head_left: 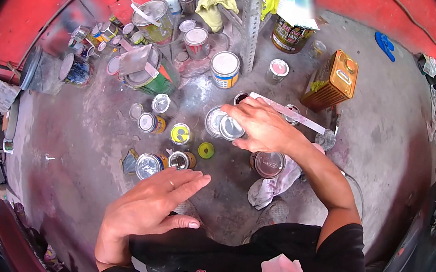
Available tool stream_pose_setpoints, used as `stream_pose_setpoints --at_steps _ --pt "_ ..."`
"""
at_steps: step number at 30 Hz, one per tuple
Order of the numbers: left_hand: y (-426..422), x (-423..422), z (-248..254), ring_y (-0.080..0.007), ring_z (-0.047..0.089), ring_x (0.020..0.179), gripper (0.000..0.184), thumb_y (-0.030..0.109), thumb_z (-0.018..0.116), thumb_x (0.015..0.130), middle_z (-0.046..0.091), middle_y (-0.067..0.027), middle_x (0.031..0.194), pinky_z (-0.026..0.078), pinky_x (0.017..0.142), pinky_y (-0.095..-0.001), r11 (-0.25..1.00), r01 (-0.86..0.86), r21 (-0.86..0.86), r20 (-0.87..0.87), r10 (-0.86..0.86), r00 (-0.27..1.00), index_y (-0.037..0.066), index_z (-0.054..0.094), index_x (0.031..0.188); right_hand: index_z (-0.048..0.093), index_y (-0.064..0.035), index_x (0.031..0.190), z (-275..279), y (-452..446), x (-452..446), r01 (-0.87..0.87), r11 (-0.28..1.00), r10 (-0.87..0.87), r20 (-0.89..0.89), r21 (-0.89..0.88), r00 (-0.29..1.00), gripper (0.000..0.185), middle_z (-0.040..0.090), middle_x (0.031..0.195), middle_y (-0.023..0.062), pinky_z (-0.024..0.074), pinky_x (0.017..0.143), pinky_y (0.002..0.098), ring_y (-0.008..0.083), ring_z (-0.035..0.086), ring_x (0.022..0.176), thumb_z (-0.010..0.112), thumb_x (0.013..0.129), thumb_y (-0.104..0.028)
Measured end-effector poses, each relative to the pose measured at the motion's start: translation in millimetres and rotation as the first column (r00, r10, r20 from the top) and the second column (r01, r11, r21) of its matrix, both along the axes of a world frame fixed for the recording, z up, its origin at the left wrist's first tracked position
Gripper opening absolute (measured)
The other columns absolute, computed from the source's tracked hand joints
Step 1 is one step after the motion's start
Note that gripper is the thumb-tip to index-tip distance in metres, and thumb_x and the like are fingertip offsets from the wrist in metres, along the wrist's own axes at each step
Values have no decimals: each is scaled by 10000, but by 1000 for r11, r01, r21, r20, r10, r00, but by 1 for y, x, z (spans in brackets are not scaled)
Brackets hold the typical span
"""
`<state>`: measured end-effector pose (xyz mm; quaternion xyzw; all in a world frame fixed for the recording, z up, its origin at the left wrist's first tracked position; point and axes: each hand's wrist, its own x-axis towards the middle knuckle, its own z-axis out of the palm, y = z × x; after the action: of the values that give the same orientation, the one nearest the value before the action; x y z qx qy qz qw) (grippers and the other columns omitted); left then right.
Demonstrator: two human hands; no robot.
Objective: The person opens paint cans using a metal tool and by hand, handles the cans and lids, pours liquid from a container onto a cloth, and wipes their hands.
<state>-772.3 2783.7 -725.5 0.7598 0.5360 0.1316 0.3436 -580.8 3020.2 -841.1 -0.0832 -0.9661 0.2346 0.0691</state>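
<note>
My right hand (265, 125) is closed around a small silver-topped paint can (231, 128), its fingers curled over the far side. Right beside that can is another silver lid (213, 120), partly overlapped. A flat stir stick (291, 112) reaches past the hand toward the right. Over the near left side hovers my left hand (153, 199), holding nothing, with its fingers stretched out and thumb apart. Just beyond it stand a silver-lidded can (149, 166) and an open can (180, 160). A yellow-topped can (180, 133) and a small yellow-green lid (206, 150) lie farther forward.
A dark-lidded can (269, 164) and a stained rag (275, 187) are near my feet. An orange rectangular tin (334, 79) stands right, a white-lidded can (225, 69) ahead by a metal post (250, 26). A green bucket (159, 80) and several cans crowd the left.
</note>
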Motion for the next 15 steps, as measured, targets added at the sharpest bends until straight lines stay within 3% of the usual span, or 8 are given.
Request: stream_pose_setpoints --at_steps 7,15 --pt "-1 4 6 -402 568 1207 753 373 765 852 587 -209 1325 469 1010 -471 999 -41 -4 27 41 999 32 474 1457 477 -48 1408 -3 0 0 4 999 -2 -63 33 998 774 644 1056 144 453 970 455 328 570 1087 802 727 -224" --pt "-4 2 3 -401 573 1219 825 415 796 817 573 -192 1370 473 1015 -473 1000 -4 28 -7 4 1000 16 458 1455 485 -47 1391 -1 0 -1 21 999 -19 -56 43 998 767 640 1055 144 452 962 457 331 568 1080 805 714 -211"
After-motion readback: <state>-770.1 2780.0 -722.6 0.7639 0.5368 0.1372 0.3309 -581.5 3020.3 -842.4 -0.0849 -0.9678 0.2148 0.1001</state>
